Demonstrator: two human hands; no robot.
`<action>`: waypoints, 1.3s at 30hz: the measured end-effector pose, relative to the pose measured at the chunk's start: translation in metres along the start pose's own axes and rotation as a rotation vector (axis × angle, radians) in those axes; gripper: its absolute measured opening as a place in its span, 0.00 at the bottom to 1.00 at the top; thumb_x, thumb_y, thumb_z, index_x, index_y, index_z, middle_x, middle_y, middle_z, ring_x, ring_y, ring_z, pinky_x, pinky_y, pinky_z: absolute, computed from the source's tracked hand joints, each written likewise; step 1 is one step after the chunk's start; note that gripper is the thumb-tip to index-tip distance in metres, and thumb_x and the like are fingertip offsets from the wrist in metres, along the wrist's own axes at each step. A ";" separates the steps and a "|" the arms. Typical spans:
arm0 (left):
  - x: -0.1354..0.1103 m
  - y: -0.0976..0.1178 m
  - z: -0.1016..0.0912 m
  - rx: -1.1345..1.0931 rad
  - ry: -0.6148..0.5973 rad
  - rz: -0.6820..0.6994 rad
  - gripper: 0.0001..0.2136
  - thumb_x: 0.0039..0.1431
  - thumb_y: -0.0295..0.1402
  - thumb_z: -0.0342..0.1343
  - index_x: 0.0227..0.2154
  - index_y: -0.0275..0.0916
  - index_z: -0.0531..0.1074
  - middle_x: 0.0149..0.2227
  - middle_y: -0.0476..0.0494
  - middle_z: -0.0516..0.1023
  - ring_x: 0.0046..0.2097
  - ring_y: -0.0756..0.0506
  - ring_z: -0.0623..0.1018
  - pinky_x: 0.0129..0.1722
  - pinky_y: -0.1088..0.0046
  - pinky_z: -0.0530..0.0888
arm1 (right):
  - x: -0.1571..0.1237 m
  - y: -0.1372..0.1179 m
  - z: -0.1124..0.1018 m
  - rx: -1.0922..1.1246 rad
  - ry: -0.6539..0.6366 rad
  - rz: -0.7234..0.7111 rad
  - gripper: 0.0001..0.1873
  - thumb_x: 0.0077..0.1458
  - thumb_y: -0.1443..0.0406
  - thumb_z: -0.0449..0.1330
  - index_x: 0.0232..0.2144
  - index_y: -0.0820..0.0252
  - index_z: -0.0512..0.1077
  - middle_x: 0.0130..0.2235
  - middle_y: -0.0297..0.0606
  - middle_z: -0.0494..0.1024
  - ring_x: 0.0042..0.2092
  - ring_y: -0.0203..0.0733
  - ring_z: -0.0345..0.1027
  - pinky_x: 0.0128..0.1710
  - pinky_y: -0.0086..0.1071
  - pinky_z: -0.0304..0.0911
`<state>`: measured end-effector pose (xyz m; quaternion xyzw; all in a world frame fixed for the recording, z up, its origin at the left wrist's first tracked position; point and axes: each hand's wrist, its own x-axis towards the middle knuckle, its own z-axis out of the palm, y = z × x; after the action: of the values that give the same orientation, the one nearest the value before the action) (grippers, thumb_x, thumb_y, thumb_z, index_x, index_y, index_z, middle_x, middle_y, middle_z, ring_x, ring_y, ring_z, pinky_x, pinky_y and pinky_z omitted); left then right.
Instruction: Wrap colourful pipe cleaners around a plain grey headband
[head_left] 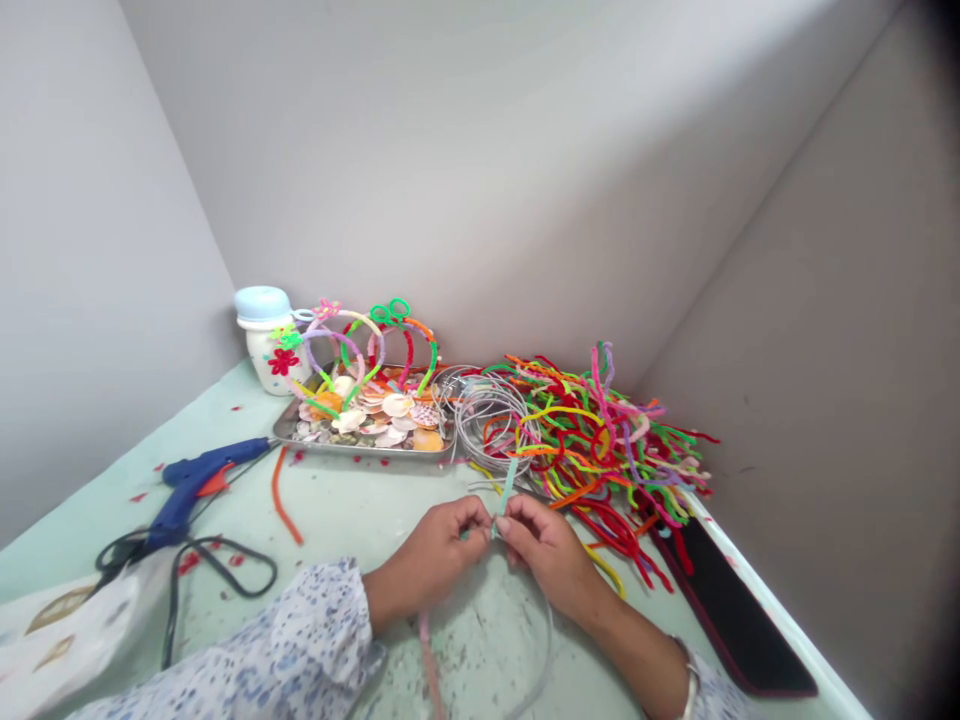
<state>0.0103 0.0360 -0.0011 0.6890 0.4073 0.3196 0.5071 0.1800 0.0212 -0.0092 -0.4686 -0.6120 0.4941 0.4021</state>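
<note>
My left hand [442, 548] and my right hand [551, 555] meet over the table's middle, both with fingers closed in a pinch. Between them is a pale mint-green pipe cleaner [509, 480]; its free end sticks up past my right fingertips, and a bit of the same green shows at my left fingers. A grey wire [550, 635] curves down from under my right hand toward the near edge. Below my left wrist hangs or lies a pink pipe cleaner length [429, 660]. Whether the wire and pink length join inside my hands is hidden.
Behind my hands, a metal tray [360, 452] holds shells and several pipe-cleaner headbands [375, 340]. Beside it are coiled grey wire [491, 440] and heaped pipe cleaners [600, 450]. A blue glue gun [180, 500], white bottle [268, 350] and black pad [739, 610] lie around.
</note>
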 end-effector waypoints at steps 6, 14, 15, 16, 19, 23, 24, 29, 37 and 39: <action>0.001 -0.004 0.000 -0.022 -0.002 0.023 0.04 0.51 0.27 0.47 0.26 0.36 0.67 0.24 0.53 0.64 0.27 0.52 0.62 0.28 0.78 0.60 | 0.000 -0.003 0.000 0.062 -0.013 0.005 0.10 0.54 0.58 0.57 0.34 0.59 0.67 0.24 0.29 0.65 0.24 0.32 0.58 0.25 0.27 0.56; 0.001 -0.006 0.000 -0.136 0.053 -0.040 0.03 0.51 0.27 0.47 0.26 0.37 0.65 0.20 0.55 0.62 0.23 0.53 0.59 0.24 0.79 0.57 | 0.000 -0.001 -0.001 0.088 -0.014 -0.012 0.09 0.52 0.62 0.58 0.36 0.59 0.67 0.29 0.31 0.67 0.26 0.33 0.61 0.26 0.27 0.59; 0.001 -0.005 0.000 -0.156 0.061 -0.055 0.03 0.51 0.27 0.47 0.26 0.37 0.65 0.19 0.56 0.61 0.21 0.54 0.58 0.23 0.79 0.57 | 0.000 0.000 -0.001 0.087 0.001 -0.010 0.09 0.52 0.62 0.58 0.36 0.59 0.66 0.28 0.30 0.66 0.26 0.33 0.61 0.25 0.27 0.59; 0.001 -0.004 0.000 -0.173 0.072 -0.066 0.03 0.52 0.27 0.47 0.26 0.38 0.64 0.18 0.57 0.60 0.21 0.54 0.58 0.23 0.79 0.57 | 0.000 0.001 0.000 0.083 0.018 -0.006 0.08 0.53 0.62 0.58 0.35 0.59 0.66 0.26 0.29 0.66 0.25 0.32 0.61 0.24 0.27 0.58; 0.001 -0.002 0.000 -0.199 0.105 -0.079 0.03 0.53 0.29 0.48 0.26 0.38 0.64 0.17 0.58 0.59 0.19 0.54 0.57 0.22 0.79 0.57 | 0.000 0.003 0.001 0.046 0.072 0.005 0.08 0.54 0.60 0.57 0.32 0.59 0.66 0.22 0.27 0.63 0.21 0.32 0.59 0.21 0.26 0.56; 0.002 -0.004 0.001 -0.205 0.119 -0.077 0.04 0.53 0.32 0.49 0.26 0.38 0.64 0.18 0.57 0.61 0.19 0.55 0.58 0.20 0.80 0.58 | 0.000 0.006 0.001 -0.020 0.090 0.021 0.10 0.55 0.58 0.55 0.30 0.58 0.66 0.18 0.24 0.59 0.18 0.31 0.56 0.18 0.25 0.53; 0.002 -0.005 0.002 -0.208 0.120 -0.079 0.04 0.53 0.33 0.49 0.27 0.38 0.64 0.18 0.57 0.62 0.19 0.55 0.59 0.20 0.80 0.58 | -0.001 0.007 0.001 -0.023 0.085 0.023 0.10 0.55 0.58 0.55 0.30 0.59 0.66 0.18 0.24 0.59 0.18 0.31 0.56 0.18 0.25 0.53; 0.002 -0.006 0.003 -0.204 0.104 -0.084 0.05 0.53 0.34 0.51 0.29 0.38 0.65 0.18 0.57 0.63 0.18 0.54 0.61 0.19 0.80 0.59 | -0.001 0.008 0.000 -0.006 0.072 0.032 0.10 0.56 0.57 0.54 0.30 0.58 0.66 0.19 0.25 0.61 0.18 0.31 0.56 0.18 0.24 0.53; 0.001 -0.006 0.001 -0.174 0.087 -0.023 0.01 0.53 0.29 0.50 0.28 0.38 0.64 0.18 0.57 0.62 0.20 0.54 0.61 0.20 0.80 0.59 | -0.001 0.007 0.001 -0.008 0.065 0.037 0.10 0.56 0.59 0.54 0.29 0.59 0.66 0.17 0.24 0.60 0.17 0.30 0.55 0.18 0.24 0.51; 0.001 -0.007 0.000 -0.171 0.081 -0.018 0.01 0.53 0.28 0.49 0.28 0.38 0.63 0.17 0.57 0.62 0.20 0.54 0.61 0.21 0.79 0.59 | -0.001 0.007 0.000 -0.003 0.062 0.050 0.10 0.56 0.58 0.54 0.30 0.59 0.66 0.16 0.23 0.60 0.17 0.31 0.55 0.17 0.24 0.52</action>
<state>0.0095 0.0376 -0.0075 0.6261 0.4051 0.3763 0.5499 0.1809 0.0209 -0.0161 -0.4996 -0.5880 0.4882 0.4078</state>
